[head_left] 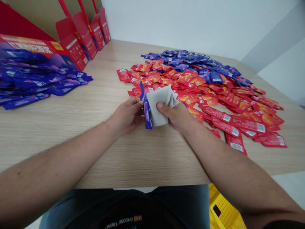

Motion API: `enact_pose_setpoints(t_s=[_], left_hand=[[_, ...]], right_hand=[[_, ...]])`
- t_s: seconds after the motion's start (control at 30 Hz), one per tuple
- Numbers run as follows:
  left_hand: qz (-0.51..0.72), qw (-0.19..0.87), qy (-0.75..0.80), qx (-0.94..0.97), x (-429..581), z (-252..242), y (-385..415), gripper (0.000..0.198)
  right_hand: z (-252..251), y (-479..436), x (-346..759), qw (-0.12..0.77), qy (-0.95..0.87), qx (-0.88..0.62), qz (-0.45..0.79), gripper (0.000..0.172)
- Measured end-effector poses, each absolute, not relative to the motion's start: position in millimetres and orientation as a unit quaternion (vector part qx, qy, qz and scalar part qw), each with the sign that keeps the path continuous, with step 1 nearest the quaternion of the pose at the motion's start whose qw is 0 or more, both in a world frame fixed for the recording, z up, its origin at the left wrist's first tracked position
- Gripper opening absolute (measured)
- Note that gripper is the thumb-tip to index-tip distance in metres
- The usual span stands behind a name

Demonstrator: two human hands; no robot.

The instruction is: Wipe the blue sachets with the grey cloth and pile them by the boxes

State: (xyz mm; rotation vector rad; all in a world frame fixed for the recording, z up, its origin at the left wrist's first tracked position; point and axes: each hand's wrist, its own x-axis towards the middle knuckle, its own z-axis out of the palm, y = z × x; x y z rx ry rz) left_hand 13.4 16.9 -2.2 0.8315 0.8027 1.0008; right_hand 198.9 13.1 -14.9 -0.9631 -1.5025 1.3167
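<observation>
Between the fingers of my left hand (130, 116) is a slim blue sachet (147, 114), held upright on its edge over the table. My right hand (176, 113) grips a folded light-grey cloth (157, 108), with the thumb pressed on its front. The cloth touches or nearly touches the sachet's right side. Right behind both hands spreads a heap of red-orange sachets (188, 81). Some fingertips of my left hand are hidden behind the sachet, and the right fingers are behind the cloth.
More blue sachets (200, 60) lie at the back of the heap. A stack of blue sachets (40, 78) sits at the left, before a red display box (35, 44). Several red cartons (83, 35) stand behind. A yellow basket (226, 210) is below the table's front edge.
</observation>
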Motion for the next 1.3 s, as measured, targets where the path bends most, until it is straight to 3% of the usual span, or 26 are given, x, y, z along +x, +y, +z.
enact_pose_setpoints(t_s=[0.13, 0.43, 0.63, 0.77, 0.9, 1.03, 1.2, 1.3], left_hand=[[0.458, 0.68, 0.363, 0.443, 21.4, -6.5, 11.5, 0.026], [0.469, 0.684, 0.35, 0.436, 14.8, 0.3, 7.4, 0.018], [0.463, 0.644, 0.407, 0.454, 16.0, -9.3, 10.4, 0.02], [0.453, 0.664, 0.394, 0.446, 16.7, -5.0, 8.7, 0.018], [0.457, 0.668, 0.405, 0.426, 17.6, 0.8, 6.7, 0.022], [0.455, 0.678, 0.414, 0.402, 18.4, 3.6, 7.5, 0.016], [0.5, 0.641, 0.435, 0.387, 18.6, 0.7, 14.1, 0.013], [0.507, 0.635, 0.443, 0.378, 16.8, 2.7, 17.6, 0.011]], right_hand=[[-10.6, 2.6, 191.1, 0.437, -0.674, -0.424, 0.418, 0.046], [-1.1, 8.1, 195.3, 0.479, -0.696, -0.489, 0.219, 0.033], [9.0, 2.4, 197.6, 0.357, -0.787, -0.457, 0.209, 0.032], [14.1, 1.0, 198.7, 0.384, -0.762, -0.488, 0.183, 0.032], [15.2, 0.5, 198.8, 0.335, -0.804, -0.448, 0.199, 0.032], [13.1, 0.3, 198.9, 0.368, -0.776, -0.483, 0.171, 0.03], [11.3, -3.0, 195.3, 0.221, -0.858, -0.431, 0.172, 0.023], [14.1, -3.0, 196.7, 0.219, -0.854, -0.442, 0.168, 0.024]])
